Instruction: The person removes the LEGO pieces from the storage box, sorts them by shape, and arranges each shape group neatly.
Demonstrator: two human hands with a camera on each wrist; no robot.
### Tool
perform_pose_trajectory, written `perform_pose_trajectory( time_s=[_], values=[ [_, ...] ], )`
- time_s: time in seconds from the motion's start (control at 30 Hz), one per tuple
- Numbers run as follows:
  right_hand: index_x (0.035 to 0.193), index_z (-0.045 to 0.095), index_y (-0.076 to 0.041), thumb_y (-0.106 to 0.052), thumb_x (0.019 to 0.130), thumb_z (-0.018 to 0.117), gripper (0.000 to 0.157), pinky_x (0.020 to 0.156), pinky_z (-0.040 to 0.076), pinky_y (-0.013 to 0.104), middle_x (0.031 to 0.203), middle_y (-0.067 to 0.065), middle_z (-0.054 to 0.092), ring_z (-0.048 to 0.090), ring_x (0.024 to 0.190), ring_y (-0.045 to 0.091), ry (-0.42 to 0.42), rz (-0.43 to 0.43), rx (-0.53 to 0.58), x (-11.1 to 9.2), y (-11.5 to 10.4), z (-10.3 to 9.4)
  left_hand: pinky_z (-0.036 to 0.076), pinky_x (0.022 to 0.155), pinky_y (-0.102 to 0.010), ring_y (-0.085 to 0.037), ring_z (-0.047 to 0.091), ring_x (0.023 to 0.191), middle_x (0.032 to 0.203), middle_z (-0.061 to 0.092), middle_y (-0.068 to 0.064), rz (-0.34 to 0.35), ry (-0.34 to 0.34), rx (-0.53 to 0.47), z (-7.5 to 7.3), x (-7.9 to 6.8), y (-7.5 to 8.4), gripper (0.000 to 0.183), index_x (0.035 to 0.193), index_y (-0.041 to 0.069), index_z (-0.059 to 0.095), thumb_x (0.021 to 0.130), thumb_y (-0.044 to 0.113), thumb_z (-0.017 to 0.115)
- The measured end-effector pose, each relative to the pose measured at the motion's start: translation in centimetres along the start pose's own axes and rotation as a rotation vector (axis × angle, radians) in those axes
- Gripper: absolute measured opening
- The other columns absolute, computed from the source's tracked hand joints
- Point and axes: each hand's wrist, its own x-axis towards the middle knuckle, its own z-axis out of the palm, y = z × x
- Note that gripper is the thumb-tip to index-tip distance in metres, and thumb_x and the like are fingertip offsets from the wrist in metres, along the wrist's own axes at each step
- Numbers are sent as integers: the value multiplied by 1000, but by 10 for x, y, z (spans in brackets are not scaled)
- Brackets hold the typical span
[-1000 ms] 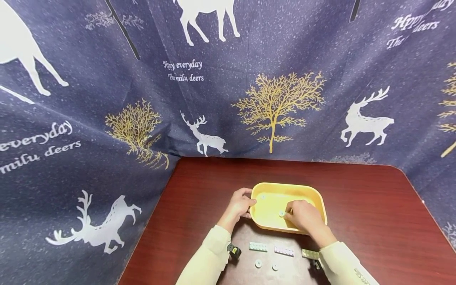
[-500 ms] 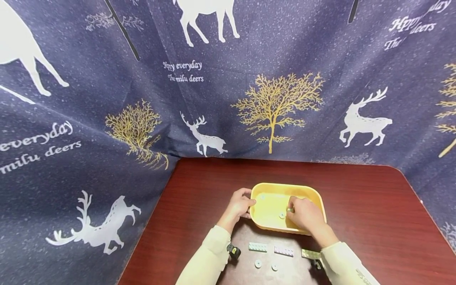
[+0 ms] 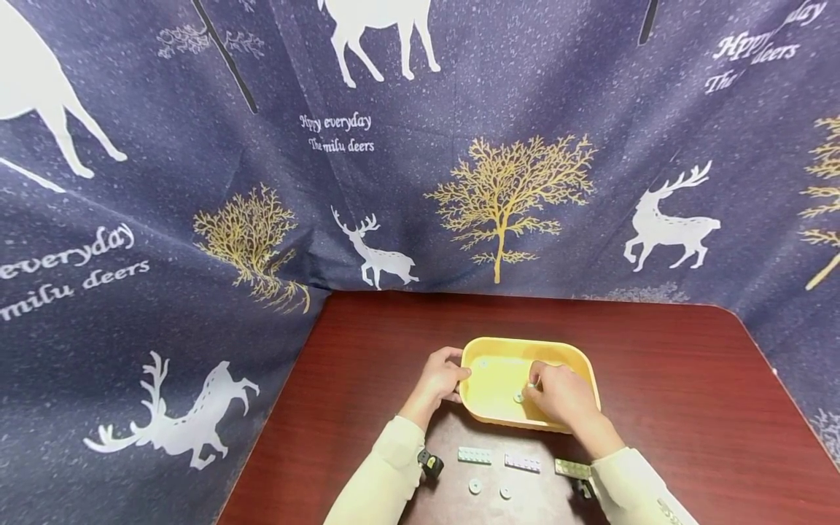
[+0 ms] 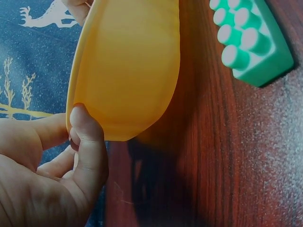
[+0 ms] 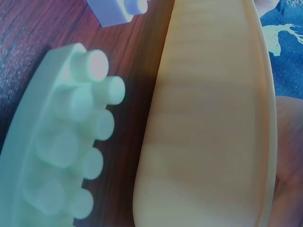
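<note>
the left hand (image 3: 441, 375) grips the rim of a yellow plastic tub (image 3: 494, 394), whose long axis runs from it toward the right hand (image 3: 561, 394). inside, that right hand pinches a small pale piece (image 3: 533, 385); a wheel-like disc (image 3: 518, 398) lies just left of its fingertips, well apart from the left hand.

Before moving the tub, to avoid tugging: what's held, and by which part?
Left hand: the tub, by its left rim. Right hand: cannot tell.
</note>
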Motion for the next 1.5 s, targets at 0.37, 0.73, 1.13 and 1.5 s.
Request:
perform_pose_trajectory(
  time_s=[0.37, 0.73, 1.13, 1.5],
  values=[
    [86, 62, -19, -22, 81, 75, 14, 47, 42, 34, 60, -7, 54, 51, 58, 18, 55, -16, 20, -5, -4, -2, 55, 41, -25, -20, 64, 59, 90, 69, -15, 12, -6, 6, 1, -1, -1, 45, 134, 3, 58, 90, 2, 69],
    [79, 63, -18, -16, 76, 78, 16, 56, 50, 37, 71, -4, 65, 58, 64, 18, 96, -31, 36, -17, -7, -6, 53, 39, -24, -18, 61, 56, 83, 65, -9, 1, 7, 27, 2, -2, -2, 46, 135, 1, 58, 90, 1, 69],
    [99, 74, -17, -21, 79, 83, 23, 55, 54, 40, 82, -6, 72, 66, 73, 18, 111, -4, 61, -26, -9, -16, 54, 39, -24, -20, 62, 56, 85, 66, -17, 13, -2, -5, -1, -3, 0, 47, 135, -1, 57, 90, 0, 69],
    [101, 74, -18, -24, 79, 85, 25, 51, 47, 32, 77, -7, 64, 58, 68, 12, 124, 11, 96, -38, -14, -20, 55, 40, -25, -19, 62, 57, 90, 69, -19, 7, 3, 9, 0, -2, 3, 45, 134, 2, 59, 90, 1, 69]
  ],
)
